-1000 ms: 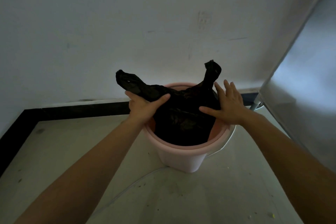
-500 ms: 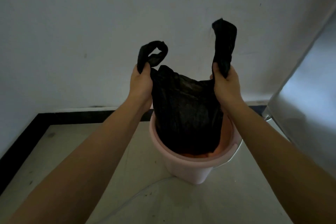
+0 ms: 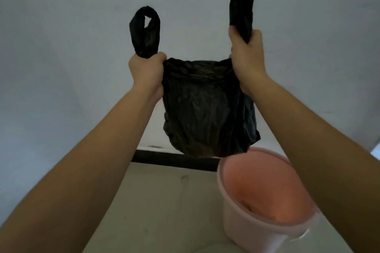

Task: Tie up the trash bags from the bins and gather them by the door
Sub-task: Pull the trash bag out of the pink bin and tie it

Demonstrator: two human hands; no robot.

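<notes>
A black plastic trash bag (image 3: 207, 109) hangs in the air in front of the wall, wholly out of the pink bin (image 3: 261, 230). My left hand (image 3: 147, 72) grips the base of the bag's left handle loop, which stands up above my fist. My right hand (image 3: 245, 55) grips the right handle, whose strip rises past the top of the frame. The bin stands on the floor at the lower right, below and a little right of the bag, with its orange-pink inside showing.
A pale wall (image 3: 82, 47) fills the background, with a dark skirting strip (image 3: 172, 159) along its foot. Light floor (image 3: 164, 211) spreads between my forearms and left of the bin.
Both hands took hold of the bag's handles and lifted the bag up out of the bin. The bin now sits lower and further right in view.
</notes>
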